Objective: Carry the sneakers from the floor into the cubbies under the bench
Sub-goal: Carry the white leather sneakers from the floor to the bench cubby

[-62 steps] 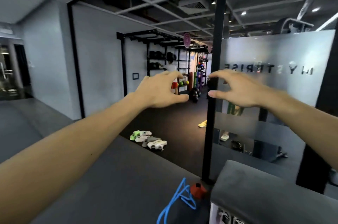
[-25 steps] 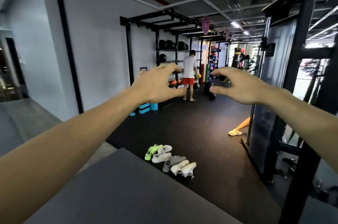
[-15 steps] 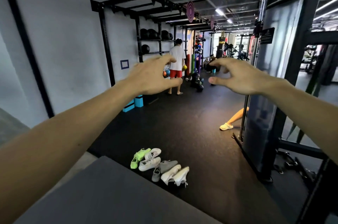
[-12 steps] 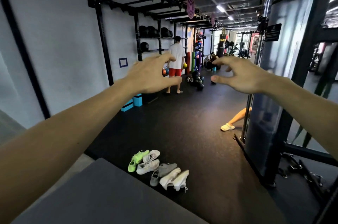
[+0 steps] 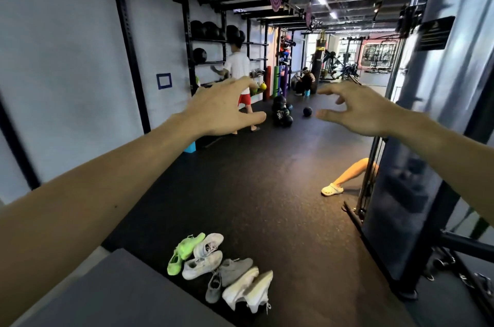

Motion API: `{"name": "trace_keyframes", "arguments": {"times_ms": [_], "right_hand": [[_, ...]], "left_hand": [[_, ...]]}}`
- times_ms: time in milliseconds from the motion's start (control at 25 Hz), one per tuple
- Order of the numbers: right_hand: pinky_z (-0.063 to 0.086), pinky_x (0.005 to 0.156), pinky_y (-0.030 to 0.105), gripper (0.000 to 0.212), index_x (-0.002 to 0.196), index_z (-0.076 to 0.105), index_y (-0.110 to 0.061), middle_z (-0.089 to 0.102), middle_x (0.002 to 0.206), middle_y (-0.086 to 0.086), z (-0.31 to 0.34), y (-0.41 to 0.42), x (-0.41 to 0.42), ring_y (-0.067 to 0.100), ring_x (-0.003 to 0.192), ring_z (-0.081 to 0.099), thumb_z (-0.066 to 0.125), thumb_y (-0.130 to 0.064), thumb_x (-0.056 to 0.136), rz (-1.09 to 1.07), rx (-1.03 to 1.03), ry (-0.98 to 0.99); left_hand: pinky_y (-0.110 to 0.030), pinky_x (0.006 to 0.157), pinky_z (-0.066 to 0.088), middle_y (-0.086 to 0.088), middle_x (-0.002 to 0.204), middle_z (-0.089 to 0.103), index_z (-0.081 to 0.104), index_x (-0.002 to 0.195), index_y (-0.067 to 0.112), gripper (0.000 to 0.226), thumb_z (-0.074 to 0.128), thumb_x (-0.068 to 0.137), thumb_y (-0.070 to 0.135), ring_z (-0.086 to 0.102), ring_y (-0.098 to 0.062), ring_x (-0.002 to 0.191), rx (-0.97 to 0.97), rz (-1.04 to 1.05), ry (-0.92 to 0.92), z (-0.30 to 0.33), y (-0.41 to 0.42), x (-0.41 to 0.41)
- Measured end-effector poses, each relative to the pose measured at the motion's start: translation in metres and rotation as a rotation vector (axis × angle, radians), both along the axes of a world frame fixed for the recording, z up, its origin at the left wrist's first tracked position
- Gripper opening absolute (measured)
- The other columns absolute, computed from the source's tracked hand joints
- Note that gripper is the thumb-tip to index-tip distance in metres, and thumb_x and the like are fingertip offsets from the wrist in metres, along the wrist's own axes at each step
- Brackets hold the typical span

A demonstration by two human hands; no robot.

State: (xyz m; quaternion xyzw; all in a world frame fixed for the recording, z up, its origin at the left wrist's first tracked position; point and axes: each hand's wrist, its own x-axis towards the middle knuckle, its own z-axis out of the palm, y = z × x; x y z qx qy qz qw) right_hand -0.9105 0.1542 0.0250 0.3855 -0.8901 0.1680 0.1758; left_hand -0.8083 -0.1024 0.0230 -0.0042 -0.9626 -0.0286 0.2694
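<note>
Several sneakers lie in a row on the black rubber floor below me: a neon green pair, a white pair, a grey pair and another white pair. My left hand and my right hand are both stretched out in front of me at chest height, far above the sneakers, with loosely spread fingers that hold nothing. The bench and its cubbies are out of view.
A grey padded surface fills the lower left beside the sneakers. A cable machine stands on the right, with someone's leg and white clog beside it. A black rack with balls lines the left wall, where a person stands.
I have walked forward around the glass partition into the gym area. The sneakers have come much closer and lower in view. Both hands stay raised and empty throughout.
</note>
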Motion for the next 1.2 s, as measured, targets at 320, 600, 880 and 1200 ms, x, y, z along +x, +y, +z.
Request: {"name": "trace_keyframes", "arguments": {"times_ms": [320, 600, 880, 1200], "right_hand": [[0.037, 0.094, 0.032, 0.057, 0.139, 0.043, -0.021, 0.043, 0.143, 0.007, -0.048, -0.082, -0.152, 0.027, 0.118, 0.050, 0.059, -0.043, 0.089, -0.120, 0.005, -0.107], [0.029, 0.090, 0.023, 0.053, 0.136, 0.047, -0.015, 0.049, 0.136, 0.008, -0.130, -0.122, -0.288, 0.025, 0.123, 0.047, 0.060, -0.039, 0.090, -0.132, -0.008, -0.192], [0.034, 0.094, 0.030, 0.050, 0.135, 0.049, -0.019, 0.052, 0.132, 0.010, -0.300, -0.158, -0.427, 0.029, 0.123, 0.048, 0.060, -0.038, 0.091, -0.155, 0.068, -0.380], [0.039, 0.100, 0.042, 0.053, 0.141, 0.036, -0.029, 0.042, 0.144, 0.000, -0.578, -0.201, -0.511, 0.026, 0.130, 0.041, 0.048, -0.047, 0.094, -0.191, 0.189, -0.564]], "left_hand": [[-0.050, 0.094, 0.046, 0.004, 0.138, 0.048, 0.040, 0.133, 0.038, 0.067, 0.054, 0.076, 0.072, 0.050, -0.020, 0.120, 0.052, -0.106, -0.108, -0.040, -0.089, -0.177], [-0.051, 0.101, 0.039, 0.004, 0.141, 0.045, 0.038, 0.136, 0.038, 0.067, 0.053, 0.079, 0.070, 0.047, -0.019, 0.125, 0.093, -0.111, -0.260, -0.118, -0.127, -0.320], [-0.055, 0.105, 0.036, 0.003, 0.143, 0.043, 0.039, 0.135, 0.035, 0.064, 0.058, 0.081, 0.064, 0.046, -0.019, 0.128, 0.222, -0.065, -0.504, -0.275, -0.156, -0.458], [-0.052, 0.102, 0.036, 0.005, 0.138, 0.047, 0.040, 0.133, 0.036, 0.063, 0.056, 0.079, 0.066, 0.048, -0.019, 0.124, 0.318, -0.108, -0.760, -0.550, -0.176, -0.561]]}}
